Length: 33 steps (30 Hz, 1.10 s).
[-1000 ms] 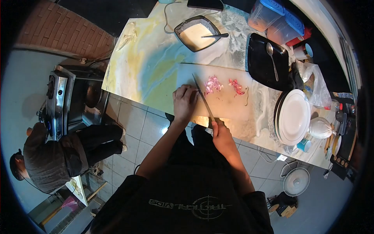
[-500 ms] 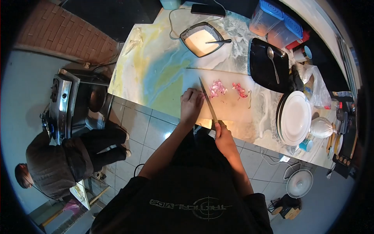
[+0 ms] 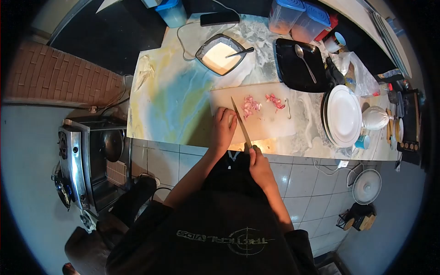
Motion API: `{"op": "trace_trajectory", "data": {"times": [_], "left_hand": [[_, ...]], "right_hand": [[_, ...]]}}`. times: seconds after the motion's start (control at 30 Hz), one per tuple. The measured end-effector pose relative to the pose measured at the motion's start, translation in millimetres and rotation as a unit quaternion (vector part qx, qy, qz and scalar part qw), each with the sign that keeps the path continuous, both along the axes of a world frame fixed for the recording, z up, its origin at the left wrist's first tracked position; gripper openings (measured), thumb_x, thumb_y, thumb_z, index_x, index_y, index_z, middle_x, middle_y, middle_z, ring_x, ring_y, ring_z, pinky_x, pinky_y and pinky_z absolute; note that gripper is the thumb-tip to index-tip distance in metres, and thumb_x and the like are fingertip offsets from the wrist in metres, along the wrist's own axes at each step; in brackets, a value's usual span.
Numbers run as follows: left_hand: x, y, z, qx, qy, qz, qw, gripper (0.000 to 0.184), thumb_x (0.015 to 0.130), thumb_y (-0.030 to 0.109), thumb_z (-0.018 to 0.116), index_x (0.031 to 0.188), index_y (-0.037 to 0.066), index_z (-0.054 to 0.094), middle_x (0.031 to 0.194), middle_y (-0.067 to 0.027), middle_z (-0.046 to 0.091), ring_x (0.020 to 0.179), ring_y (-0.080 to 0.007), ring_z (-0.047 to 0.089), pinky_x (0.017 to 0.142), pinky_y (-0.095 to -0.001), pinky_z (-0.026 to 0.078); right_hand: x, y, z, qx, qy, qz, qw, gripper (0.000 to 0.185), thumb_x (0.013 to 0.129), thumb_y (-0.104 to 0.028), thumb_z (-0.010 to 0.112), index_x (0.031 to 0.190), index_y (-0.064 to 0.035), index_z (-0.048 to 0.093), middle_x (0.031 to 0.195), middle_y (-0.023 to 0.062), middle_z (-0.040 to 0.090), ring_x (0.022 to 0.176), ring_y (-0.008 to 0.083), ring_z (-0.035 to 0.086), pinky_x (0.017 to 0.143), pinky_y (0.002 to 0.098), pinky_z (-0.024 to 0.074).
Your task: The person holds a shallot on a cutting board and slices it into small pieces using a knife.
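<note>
My right hand [image 3: 259,166] is wrapped round the handle of a long knife [image 3: 241,123], whose blade points away from me over a pale cutting board [image 3: 270,128]. Beside the blade, on its left, my left hand [image 3: 223,129] has its fingers curled down on the board's left part; what they hold is too small to make out. Right of the blade lies a pile of chopped pink onion pieces [image 3: 250,106]. A smaller pile of red pieces [image 3: 275,101] lies farther right, near a thin curled strip [image 3: 288,109].
Behind the board stands a bowl of pale batter [image 3: 223,55] with a spoon. A black tray [image 3: 300,64], stacked white plates [image 3: 343,117] and lidded containers [image 3: 286,16] are at the right. A person [image 3: 94,245] is at lower left, near a stove [image 3: 73,158].
The camera view has turned, so the table appears rotated. The person at left appears lower in view, nearer me. Both my hands stay at the board, the knife still in my right hand.
</note>
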<state>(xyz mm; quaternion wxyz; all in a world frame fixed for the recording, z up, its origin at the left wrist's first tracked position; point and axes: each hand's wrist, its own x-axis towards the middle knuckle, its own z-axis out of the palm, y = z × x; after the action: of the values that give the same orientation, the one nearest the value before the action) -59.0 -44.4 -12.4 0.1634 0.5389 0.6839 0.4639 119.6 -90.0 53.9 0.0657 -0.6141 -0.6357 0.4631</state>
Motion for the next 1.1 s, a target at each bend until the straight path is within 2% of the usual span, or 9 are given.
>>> {"op": "trace_trajectory", "data": {"times": [0.1, 0.17, 0.37, 0.6, 0.7, 0.77, 0.9, 1.0, 1.1], "left_hand": [[-4, 2, 10, -0.005, 0.08, -0.006, 0.997, 0.014, 0.086, 0.007, 0.069, 0.098, 0.008, 0.062, 0.101, -0.0072, 0.059, 0.098, -0.0312, 0.059, 0.087, -0.0437, 0.044], [-6, 3, 13, -0.004, 0.122, 0.001, 0.993, 0.011, 0.088, 0.008, 0.068, 0.097, 0.007, 0.064, 0.099, -0.0069, 0.06, 0.097, -0.0309, 0.058, 0.086, -0.0427, 0.042], [-15, 10, 7, -0.013, 0.124, -0.013, 0.992, 0.01, 0.087, 0.009, 0.068, 0.096, 0.01, 0.064, 0.097, -0.0057, 0.06, 0.096, -0.0293, 0.057, 0.085, -0.0421, 0.041], [-29, 18, 10, -0.02, 0.132, -0.054, 0.99, 0.007, 0.09, 0.008, 0.065, 0.097, 0.008, 0.065, 0.097, -0.0079, 0.063, 0.095, -0.0313, 0.058, 0.086, -0.0431, 0.042], [-38, 20, 16, 0.024, 0.053, -0.088, 0.994, 0.008, 0.093, 0.007, 0.063, 0.101, 0.005, 0.065, 0.097, -0.0107, 0.064, 0.092, -0.031, 0.061, 0.083, -0.0403, 0.046], [-42, 18, 34, -0.002, -0.111, -0.098, 0.989, 0.009, 0.095, 0.005, 0.063, 0.103, 0.003, 0.065, 0.096, -0.0126, 0.064, 0.088, -0.0286, 0.064, 0.078, -0.0354, 0.049], [-63, 12, 28, 0.003, -0.096, -0.134, 0.986, 0.011, 0.095, 0.003, 0.062, 0.105, 0.002, 0.065, 0.097, -0.0129, 0.064, 0.086, -0.0253, 0.064, 0.076, -0.0327, 0.05], [-70, 1, 34, -0.027, -0.132, -0.099, 0.986, 0.015, 0.093, 0.003, 0.064, 0.109, 0.003, 0.064, 0.098, -0.0118, 0.064, 0.091, -0.0244, 0.064, 0.081, -0.0337, 0.049], [-73, -9, 57, 0.026, -0.048, -0.093, 0.994, 0.025, 0.091, 0.004, 0.067, 0.115, 0.005, 0.062, 0.101, -0.0096, 0.066, 0.101, -0.0256, 0.06, 0.088, -0.0366, 0.047]], "right_hand": [[-7, 2, -4, 0.018, 0.001, -0.013, 1.0, 0.042, 0.108, -0.035, 0.038, 0.127, 0.0003, 0.053, 0.087, 0.0347, 0.066, 0.089, 0.0553, 0.063, 0.076, 0.0608, 0.0509], [-9, -3, 6, -0.008, -0.032, -0.013, 0.999, 0.043, 0.108, -0.036, 0.039, 0.12, 0.0023, 0.054, 0.087, 0.036, 0.066, 0.089, 0.056, 0.063, 0.077, 0.0621, 0.0505], [2, -31, 33, -0.018, -0.109, -0.013, 0.994, 0.042, 0.108, -0.039, 0.04, 0.106, 0.0019, 0.051, 0.085, 0.0368, 0.065, 0.084, 0.0582, 0.063, 0.075, 0.0639, 0.0506], [-18, -18, 24, 0.059, -0.139, -0.05, 0.987, 0.041, 0.107, -0.039, 0.042, 0.108, 0.0003, 0.052, 0.079, 0.0354, 0.065, 0.077, 0.0561, 0.064, 0.066, 0.0628, 0.0511], [-19, -19, 33, 0.075, -0.102, -0.055, 0.99, 0.039, 0.107, -0.037, 0.043, 0.107, 0.0003, 0.053, 0.076, 0.0338, 0.065, 0.074, 0.0555, 0.064, 0.064, 0.062, 0.0516], [-12, -23, 33, 0.081, -0.092, -0.031, 0.992, 0.038, 0.107, -0.037, 0.045, 0.106, -0.0003, 0.053, 0.074, 0.0324, 0.065, 0.073, 0.0545, 0.064, 0.064, 0.0614, 0.0519], [-2, -36, 18, 0.086, -0.138, -0.012, 0.987, 0.038, 0.106, -0.039, 0.047, 0.106, -0.0021, 0.054, 0.073, 0.0314, 0.066, 0.072, 0.052, 0.066, 0.062, 0.0591, 0.0529], [3, -39, 15, 0.118, -0.202, 0.0, 0.972, 0.037, 0.103, -0.041, 0.054, 0.104, -0.0042, 0.055, 0.077, 0.025, 0.069, 0.071, 0.0461, 0.069, 0.06, 0.0537, 0.0548], [5, -38, 13, 0.205, -0.226, 0.006, 0.952, 0.037, 0.099, -0.042, 0.06, 0.103, -0.0062, 0.056, 0.08, 0.0169, 0.069, 0.07, 0.0395, 0.07, 0.057, 0.0479, 0.0557]]}}
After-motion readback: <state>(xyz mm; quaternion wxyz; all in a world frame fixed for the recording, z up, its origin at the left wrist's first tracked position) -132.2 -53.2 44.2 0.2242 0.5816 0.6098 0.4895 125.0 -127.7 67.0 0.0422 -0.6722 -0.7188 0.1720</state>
